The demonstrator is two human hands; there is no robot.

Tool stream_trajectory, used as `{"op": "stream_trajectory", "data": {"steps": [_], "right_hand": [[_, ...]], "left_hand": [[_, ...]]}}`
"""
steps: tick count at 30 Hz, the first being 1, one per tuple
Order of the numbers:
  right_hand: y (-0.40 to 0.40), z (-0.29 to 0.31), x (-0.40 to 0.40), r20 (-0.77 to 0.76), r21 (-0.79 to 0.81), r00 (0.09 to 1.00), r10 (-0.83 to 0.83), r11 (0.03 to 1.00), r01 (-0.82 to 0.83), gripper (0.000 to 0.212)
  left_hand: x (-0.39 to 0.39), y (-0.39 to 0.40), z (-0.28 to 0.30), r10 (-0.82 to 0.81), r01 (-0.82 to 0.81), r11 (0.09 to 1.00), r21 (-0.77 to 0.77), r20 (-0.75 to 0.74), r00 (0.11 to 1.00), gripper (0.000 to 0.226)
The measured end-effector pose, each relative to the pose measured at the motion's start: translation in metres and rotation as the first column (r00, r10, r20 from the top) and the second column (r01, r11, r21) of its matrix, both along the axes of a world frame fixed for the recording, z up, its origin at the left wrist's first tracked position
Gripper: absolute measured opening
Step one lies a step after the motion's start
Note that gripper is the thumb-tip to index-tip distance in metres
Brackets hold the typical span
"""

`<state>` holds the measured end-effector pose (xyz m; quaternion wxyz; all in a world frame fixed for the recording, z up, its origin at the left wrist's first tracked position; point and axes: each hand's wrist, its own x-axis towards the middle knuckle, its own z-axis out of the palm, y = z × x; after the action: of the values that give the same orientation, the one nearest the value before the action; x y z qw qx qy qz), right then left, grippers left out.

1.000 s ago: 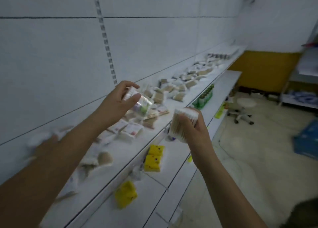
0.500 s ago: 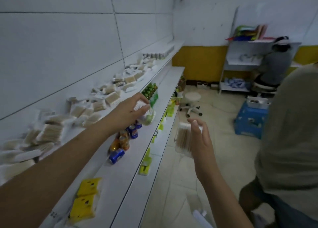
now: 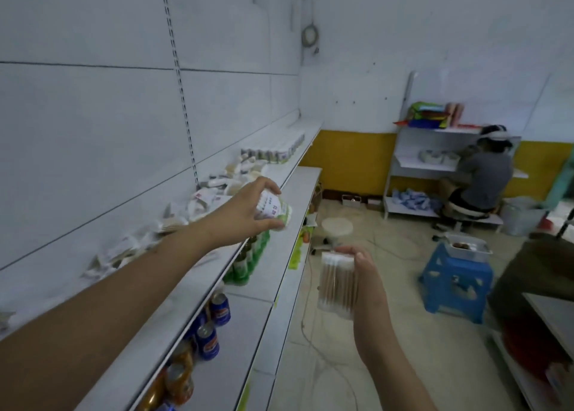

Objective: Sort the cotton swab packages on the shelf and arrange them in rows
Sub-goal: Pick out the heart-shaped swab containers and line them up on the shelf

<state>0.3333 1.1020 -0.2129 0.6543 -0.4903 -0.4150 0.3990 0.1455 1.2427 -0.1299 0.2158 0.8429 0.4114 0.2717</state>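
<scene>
Holding a small round tub of cotton swabs (image 3: 273, 210) in the left hand (image 3: 245, 216), fingers and thumb curled round its labelled side, out over the front edge of the top shelf (image 3: 198, 274). Clasping in the right hand (image 3: 369, 289) a clear packet of wooden-stemmed cotton swabs (image 3: 337, 283) — upright, white tips at the top, fingers wrapped behind it and thumb along its near edge, out over the floor and clear of the shelving. Both grips closed firmly on their loads. Lying loose and unsorted along the back of the top shelf, a scatter of more swab packets (image 3: 198, 202); standing at its far end, a tidy row of small tubs (image 3: 273, 153). One shelf down — green bottles (image 3: 248, 255) and blue drink cans (image 3: 214, 326). Further off on the floor, a blue plastic stool (image 3: 453, 283) carrying a metal tray (image 3: 467, 247), and a seated person (image 3: 481, 174) facing a white rack.
</scene>
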Motion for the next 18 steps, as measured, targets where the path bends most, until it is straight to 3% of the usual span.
{"op": "stream_trajectory", "data": {"steps": [4,9,14,18], "right_hand": [[0.073,-0.008,0.025,-0.02,-0.011,1.0,-0.011,1.0,0.011,0.065],[0.178,-0.026,0.071,-0.002,-0.019,0.997,-0.083,0.996,0.083,0.058],[0.306,-0.04,0.142,0.034,-0.032,0.996,-0.087,0.996,0.088,0.05],[0.413,-0.037,0.204,0.064,0.0,0.996,-0.055,0.998,0.055,0.061]], "left_hand": [[0.032,0.083,-0.004,0.005,-0.003,1.0,-0.021,0.065,0.998,0.056],[0.076,0.19,-0.021,-0.039,0.039,0.999,0.036,-0.013,0.999,0.049],[0.13,0.311,-0.032,0.024,-0.021,0.995,0.096,-0.03,0.999,0.069],[0.196,0.406,-0.01,0.074,-0.074,0.997,0.028,-0.014,0.997,0.077]]}}
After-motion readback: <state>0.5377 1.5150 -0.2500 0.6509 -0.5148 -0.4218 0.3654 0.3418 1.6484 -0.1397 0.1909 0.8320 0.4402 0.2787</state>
